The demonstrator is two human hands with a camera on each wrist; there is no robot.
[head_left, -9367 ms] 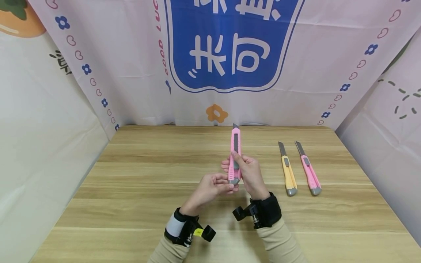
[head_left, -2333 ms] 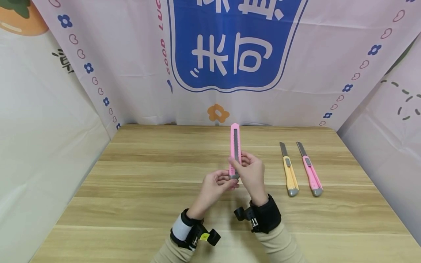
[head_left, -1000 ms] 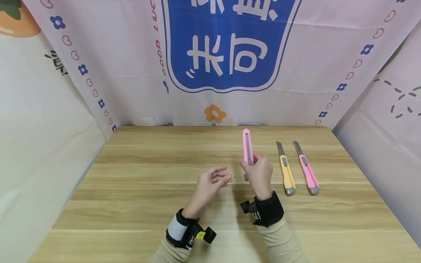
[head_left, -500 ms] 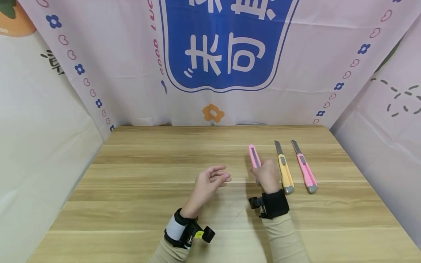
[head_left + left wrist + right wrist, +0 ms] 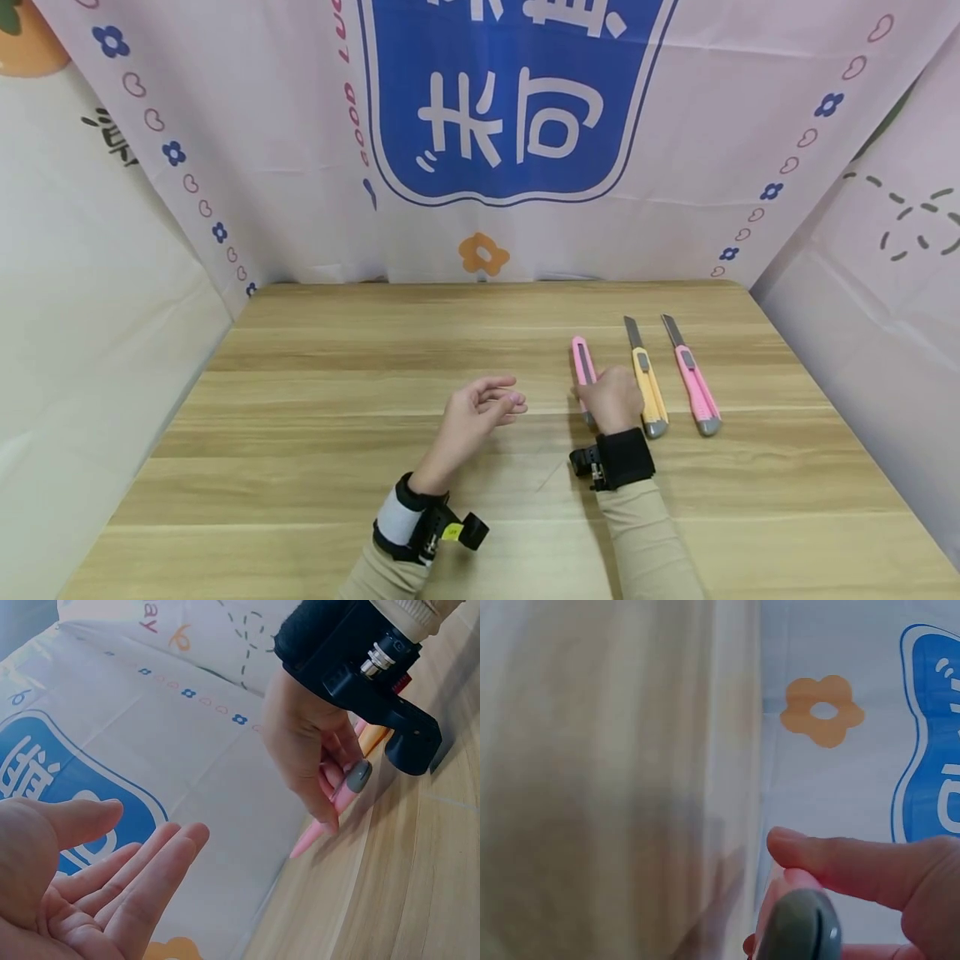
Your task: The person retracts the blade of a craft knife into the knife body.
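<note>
My right hand (image 5: 615, 400) pinches a pink utility knife (image 5: 583, 364) low over the table, left of two other knives. No blade shows past this knife's tip, and its grey end cap (image 5: 799, 926) faces the right wrist camera. Whether it touches the table I cannot tell. Close by on the right lie a yellow utility knife (image 5: 649, 387) and a second pink utility knife (image 5: 697, 387), both with blades out, pointing away from me. My left hand (image 5: 472, 425) hovers left of the right one, fingers loosely bent, holding nothing; the left wrist view shows its bare palm (image 5: 82, 922).
The wooden table (image 5: 315, 433) ends at a printed cloth (image 5: 315, 208) hung behind it. More cloth walls stand on the left and right sides. A camera on a black strap (image 5: 626, 458) sits on each wrist.
The knife's blade, out at first, is now inside the handle. My left hand has let go of its end. My right hand has carried it right and lowered it beside the yellow knife.
</note>
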